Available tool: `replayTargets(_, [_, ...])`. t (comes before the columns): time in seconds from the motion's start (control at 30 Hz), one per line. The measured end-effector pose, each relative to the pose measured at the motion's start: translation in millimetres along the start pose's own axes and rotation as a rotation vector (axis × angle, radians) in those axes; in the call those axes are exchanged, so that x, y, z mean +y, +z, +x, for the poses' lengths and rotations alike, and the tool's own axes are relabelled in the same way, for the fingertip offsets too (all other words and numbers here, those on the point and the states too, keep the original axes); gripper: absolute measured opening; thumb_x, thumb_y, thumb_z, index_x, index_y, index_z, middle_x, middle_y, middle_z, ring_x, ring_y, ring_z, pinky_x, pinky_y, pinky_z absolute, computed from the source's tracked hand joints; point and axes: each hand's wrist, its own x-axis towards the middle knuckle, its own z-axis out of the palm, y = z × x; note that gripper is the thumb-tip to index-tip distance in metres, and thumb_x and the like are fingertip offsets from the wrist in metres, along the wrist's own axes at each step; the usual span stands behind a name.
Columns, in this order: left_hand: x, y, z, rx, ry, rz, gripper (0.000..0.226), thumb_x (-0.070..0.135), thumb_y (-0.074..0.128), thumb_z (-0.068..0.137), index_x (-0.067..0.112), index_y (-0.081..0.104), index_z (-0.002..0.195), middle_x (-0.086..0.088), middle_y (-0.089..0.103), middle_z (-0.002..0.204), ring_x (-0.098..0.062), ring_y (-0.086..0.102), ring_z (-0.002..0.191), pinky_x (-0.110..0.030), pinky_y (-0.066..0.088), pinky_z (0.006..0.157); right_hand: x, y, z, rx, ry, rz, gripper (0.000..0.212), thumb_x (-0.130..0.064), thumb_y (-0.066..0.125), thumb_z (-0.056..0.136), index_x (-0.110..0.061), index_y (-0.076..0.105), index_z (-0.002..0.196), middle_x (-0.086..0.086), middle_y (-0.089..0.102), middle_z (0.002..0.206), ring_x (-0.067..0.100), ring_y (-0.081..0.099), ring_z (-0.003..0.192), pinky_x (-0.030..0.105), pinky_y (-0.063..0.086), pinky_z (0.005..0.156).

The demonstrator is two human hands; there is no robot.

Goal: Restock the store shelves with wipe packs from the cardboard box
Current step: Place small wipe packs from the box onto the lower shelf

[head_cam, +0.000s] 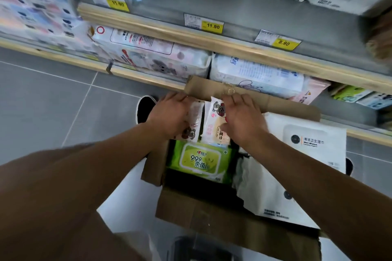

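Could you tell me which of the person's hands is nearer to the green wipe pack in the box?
Neither clearly. The left hand sits up-left of the green wipe pack, the right hand up-right; both grip pink packs.

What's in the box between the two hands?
In the head view, an upright pink wipe pack with a cartoon animal stands between the left hand and right hand, which both touch packs in the cardboard box.

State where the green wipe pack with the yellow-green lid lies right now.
In the head view, the green wipe pack lies flat inside the open cardboard box, just below the pink-and-white packs under both hands.
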Motion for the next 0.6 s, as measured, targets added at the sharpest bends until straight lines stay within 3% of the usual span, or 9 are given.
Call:
replayTargets(0.1, [5,-9,-6,0.04,-0.057,-0.089,0.062,0.015,0.068,0.072,0.015,0.05,0.131,-0.011,0.049,0.127,-0.034,0.045,0.119,-0.044,0.043,0.096,0,-6,-5,0.053,0.031,0.074,0.062,-0.025,0.068,0.08,-0.015,0.04,0.134,0.009,0.042,0.133,0.03,0.037,0.123,0.039,0.036,0.099])
replayTargets(0.23, [12,-24,-22,0.109,-0.085,-0.207,0.032,0.007,0.057,0.077,0.01,0.064,0.108,-0.015,0.061,0.108,-0.036,0.059,0.098,-0.041,0.05,0.077,5,-17,-22,0.11,0.019,0.271,0.032,-0.023,0.058,0.089,-0.01,0.057,0.117,0.016,0.057,0.114,0.036,0.054,0.108,0.038,0.047,0.085])
replayTargets(0.33, [22,-42,-39,0.166,-0.093,-0.236,0.027,0.007,0.057,0.077,0.013,0.068,0.1,-0.012,0.069,0.098,-0.033,0.063,0.092,-0.038,0.051,0.074,13,-33,-45,0.15,-0.003,0.327,0.033,-0.02,0.058,0.087,-0.014,0.061,0.119,0.015,0.065,0.112,0.034,0.059,0.106,0.036,0.048,0.084])
replayTargets(0.5, [57,-75,-58,0.315,-0.054,-0.362,0.036,0.017,0.053,0.072,0.015,0.07,0.104,-0.011,0.07,0.098,-0.03,0.065,0.09,-0.04,0.054,0.078,44,-72,-90,0.353,0.046,0.324,0.032,-0.025,0.062,0.089,-0.02,0.06,0.12,0.011,0.069,0.107,0.034,0.061,0.102,0.038,0.051,0.079])
replayTargets(0.6, [89,-96,-56,0.385,0.017,-0.357,0.029,0.011,0.061,0.076,0.014,0.07,0.103,-0.009,0.072,0.097,-0.027,0.067,0.088,-0.037,0.054,0.079,73,-96,-116,0.447,0.094,0.343,0.029,-0.028,0.063,0.088,-0.019,0.06,0.116,0.01,0.07,0.103,0.035,0.065,0.094,0.041,0.053,0.078])
